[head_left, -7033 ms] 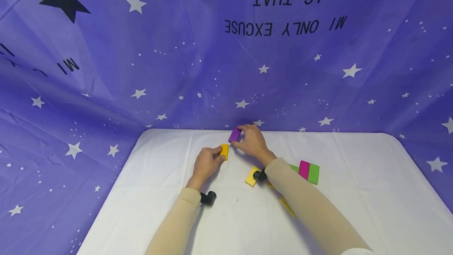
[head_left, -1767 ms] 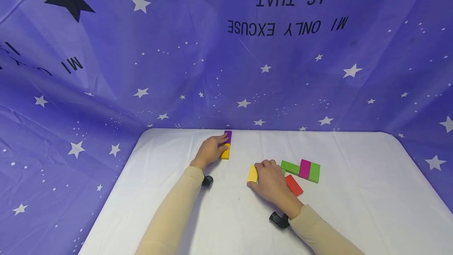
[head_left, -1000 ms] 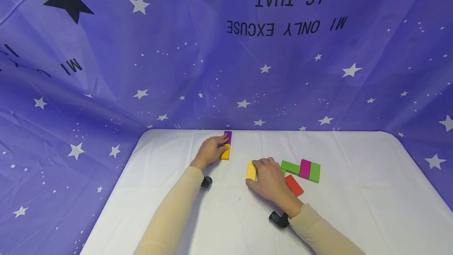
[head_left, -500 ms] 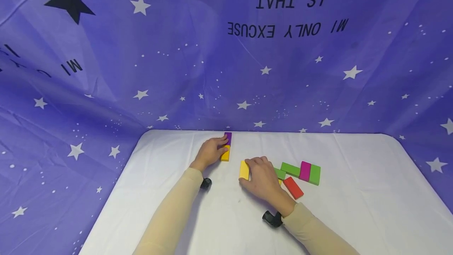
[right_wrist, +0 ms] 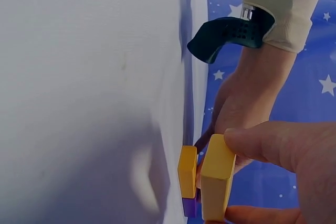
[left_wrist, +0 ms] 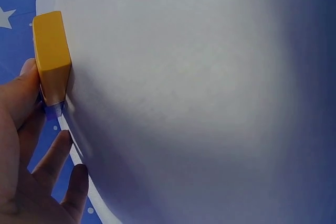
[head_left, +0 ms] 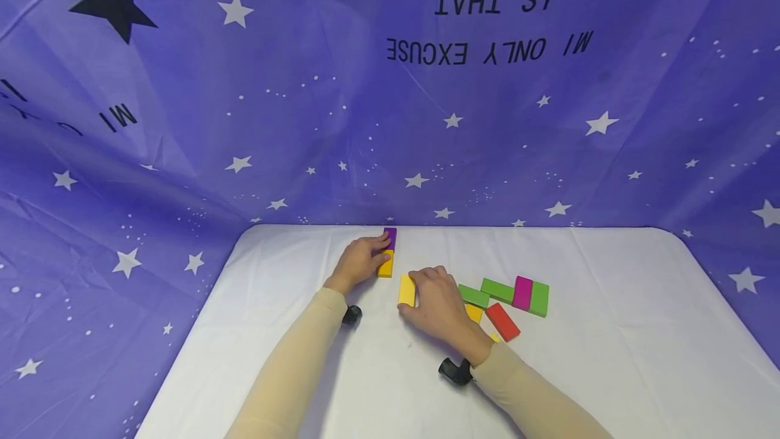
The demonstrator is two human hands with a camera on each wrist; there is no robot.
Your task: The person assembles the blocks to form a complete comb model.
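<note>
Toward the far side of the table, my left hand (head_left: 356, 264) touches two toy blocks lying end to end: a purple block (head_left: 391, 237) and, nearer me, an orange block (head_left: 385, 266). In the left wrist view the thumb rests along the side of the orange block (left_wrist: 52, 45), and the other fingers lie loosely extended. My right hand (head_left: 435, 307) pinches a pale yellow block (head_left: 406, 290) between thumb and fingers, a little right of that row. From the right wrist, the pale yellow block (right_wrist: 218, 163) appears beside the orange one (right_wrist: 187, 174), with a gap between them in the head view.
Right of my right hand lie two green blocks (head_left: 473, 296), a magenta block (head_left: 522, 293) against another green block (head_left: 539, 299), and a red block (head_left: 502, 322). A yellow-orange block (head_left: 473, 313) shows partly behind my wrist. A purple star-print cloth (head_left: 329, 120) hangs behind the white table (head_left: 609, 330).
Seven seconds ago my right hand held the purple block; now that lies against the orange one. Since then my right hand has gripped the pale yellow block and moved it left. The left hand stays put lately.
</note>
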